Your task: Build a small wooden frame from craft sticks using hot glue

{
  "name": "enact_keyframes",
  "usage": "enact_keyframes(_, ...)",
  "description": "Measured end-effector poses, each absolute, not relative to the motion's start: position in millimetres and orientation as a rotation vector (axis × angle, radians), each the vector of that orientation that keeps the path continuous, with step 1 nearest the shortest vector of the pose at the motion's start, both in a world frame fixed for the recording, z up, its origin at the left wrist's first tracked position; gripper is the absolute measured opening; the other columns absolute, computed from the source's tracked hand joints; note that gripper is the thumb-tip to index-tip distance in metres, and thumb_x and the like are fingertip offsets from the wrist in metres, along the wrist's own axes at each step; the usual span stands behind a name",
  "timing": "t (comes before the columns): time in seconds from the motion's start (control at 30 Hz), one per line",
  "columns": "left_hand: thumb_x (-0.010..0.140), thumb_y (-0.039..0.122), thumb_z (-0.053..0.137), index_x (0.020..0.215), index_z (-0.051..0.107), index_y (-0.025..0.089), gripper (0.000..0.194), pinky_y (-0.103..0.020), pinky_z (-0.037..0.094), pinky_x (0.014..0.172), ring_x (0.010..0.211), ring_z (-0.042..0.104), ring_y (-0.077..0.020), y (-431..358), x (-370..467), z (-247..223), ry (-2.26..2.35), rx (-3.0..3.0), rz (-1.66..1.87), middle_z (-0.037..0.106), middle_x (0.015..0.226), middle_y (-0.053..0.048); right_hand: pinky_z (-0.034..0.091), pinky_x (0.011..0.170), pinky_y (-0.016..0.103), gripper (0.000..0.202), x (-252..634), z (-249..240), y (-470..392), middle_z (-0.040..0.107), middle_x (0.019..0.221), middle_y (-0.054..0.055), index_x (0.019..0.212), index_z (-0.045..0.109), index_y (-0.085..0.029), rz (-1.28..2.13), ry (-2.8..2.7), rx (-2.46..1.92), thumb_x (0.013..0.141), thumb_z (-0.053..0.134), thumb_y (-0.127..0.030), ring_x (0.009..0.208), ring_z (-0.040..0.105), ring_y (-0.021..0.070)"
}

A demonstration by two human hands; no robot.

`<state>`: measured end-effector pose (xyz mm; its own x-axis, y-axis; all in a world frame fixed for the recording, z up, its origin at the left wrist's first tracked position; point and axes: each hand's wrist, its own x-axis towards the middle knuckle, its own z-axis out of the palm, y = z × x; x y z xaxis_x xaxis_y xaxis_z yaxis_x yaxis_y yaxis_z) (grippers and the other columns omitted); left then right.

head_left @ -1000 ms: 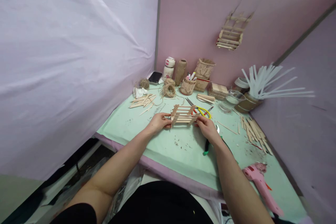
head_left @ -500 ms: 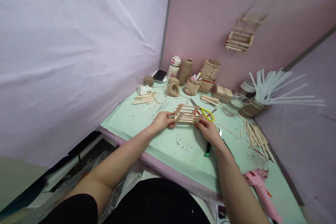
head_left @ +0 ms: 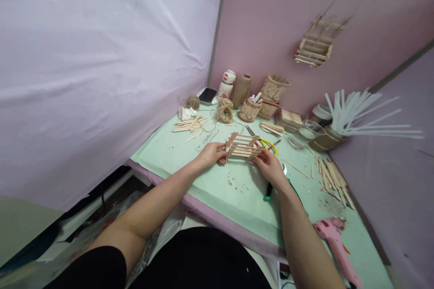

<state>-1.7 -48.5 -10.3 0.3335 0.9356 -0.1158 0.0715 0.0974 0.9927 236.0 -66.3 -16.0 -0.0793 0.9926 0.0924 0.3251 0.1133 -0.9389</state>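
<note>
A small slatted rack made of wooden craft sticks [head_left: 242,150] is held between my two hands above the green-covered table. My left hand [head_left: 213,154] grips its left end, thumb and fingers closed on the sticks. At the right end, my right hand [head_left: 269,165] pinches it near the lower corner. Just behind the rack lie yellow-handled scissors [head_left: 269,145] and red-handled pliers [head_left: 250,131], partly hidden by it. Beneath my right wrist is a cutter with black and green handles [head_left: 268,191], mostly covered by the forearm.
Loose craft sticks [head_left: 330,176] and a pink glue gun [head_left: 337,244] lie on the right. Twine rolls [head_left: 224,110], a phone [head_left: 208,95], a bottle [head_left: 226,86] and a pen cup [head_left: 249,111] line the back. White glue sticks [head_left: 352,113] fan out from a container. A similar rack [head_left: 313,49] hangs on the wall.
The view has shifted slightly. Both hands keep the same hold on the rack, which stays nearly in place.
</note>
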Motion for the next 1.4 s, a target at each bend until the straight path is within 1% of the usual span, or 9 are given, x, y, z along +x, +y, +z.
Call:
enact_keyframes(0.17,0.077,0.019,0.068,0.096,0.069,0.007,0.023,-0.018,0.049,0.050,0.045,0.059,-0.0091,-46.7,-3.0,-10.7,1.009,1.311,0.861,0.063,0.051,-0.001,0.053,0.094,0.040,0.030,236.5,-15.5,-65.6,0.069,0.118,0.008,0.104,0.060,-0.022,0.973,-1.583,-1.334,0.075,0.058,-0.029,0.109,0.066,0.0231)
enact_keyframes(0.37,0.077,0.022,0.069,0.097,0.069,0.007,0.025,-0.018,0.049,0.051,0.046,0.059,-0.0084,-46.2,-4.4,-11.3,0.969,1.335,0.865,0.063,0.052,-0.001,0.053,0.095,0.039,0.029,237.6,-18.4,-63.6,0.070,0.115,0.008,0.105,0.059,-0.021,0.969,-1.602,-1.309,0.077,0.057,-0.028,0.109,0.065,0.0219)
enact_keyframes(0.57,0.079,0.017,0.065,0.105,0.068,0.007,0.027,-0.020,0.051,0.054,0.048,0.059,-0.0088,-46.6,-4.2,-7.8,1.015,1.322,0.836,0.065,0.055,-0.001,0.054,0.092,0.040,0.033,237.4,-19.4,-62.6,0.071,0.114,0.009,0.108,0.059,-0.021,0.995,-1.565,-1.283,0.075,0.057,-0.026,0.110,0.065,0.0233)
enact_keyframes(0.8,0.077,0.017,0.069,0.111,0.066,0.007,0.035,-0.019,0.050,0.054,0.047,0.058,-0.0080,-48.8,-3.8,-4.4,1.006,1.269,0.854,0.066,0.056,-0.001,0.052,0.096,0.041,0.035,236.9,-17.7,-63.3,0.068,0.120,0.009,0.110,0.059,-0.021,1.012,-1.567,-1.274,0.076,0.057,-0.024,0.113,0.064,0.0232)
enact_keyframes(0.9,0.077,0.016,0.069,0.115,0.065,0.007,0.039,-0.019,0.050,0.054,0.047,0.058,-0.0077,-47.4,-4.0,-6.4,1.017,1.250,0.851,0.066,0.056,-0.002,0.053,0.095,0.041,0.036,236.8,-17.9,-63.6,0.067,0.121,0.010,0.112,0.058,-0.021,1.018,-1.554,-1.272,0.076,0.057,-0.025,0.112,0.064,0.0234)
enact_keyframes(1.13,0.074,0.022,0.074,0.118,0.064,0.006,0.048,-0.021,0.051,0.057,0.050,0.060,-0.0090,-46.2,-5.3,-7.6,1.011,1.249,0.841,0.068,0.059,-0.003,0.053,0.095,0.041,0.038,237.8,-18.9,-63.4,0.067,0.122,0.010,0.115,0.058,-0.021,1.007,-1.562,-1.277,0.077,0.057,-0.025,0.113,0.064,0.0229)
enact_keyframes(1.3,0.074,0.024,0.074,0.120,0.063,0.007,0.050,-0.020,0.050,0.055,0.049,0.059,-0.0084,-46.9,-5.6,-8.2,1.008,1.267,0.850,0.067,0.059,-0.003,0.054,0.093,0.042,0.039,236.8,-18.4,-63.7,0.068,0.120,0.011,0.115,0.058,-0.020,1.024,-1.539,-1.282,0.076,0.058,-0.025,0.111,0.065,0.0238)
enact_keyframes(1.4,0.075,0.024,0.073,0.122,0.061,0.006,0.052,-0.020,0.050,0.056,0.050,0.059,-0.0086,-48.2,-6.4,-8.1,1.002,1.290,0.856,0.067,0.060,-0.003,0.054,0.093,0.042,0.037,236.4,-16.5,-65.0,0.067,0.122,0.010,0.113,0.058,-0.020,1.028,-1.524,-1.276,0.076,0.058,-0.025,0.113,0.064,0.0238)
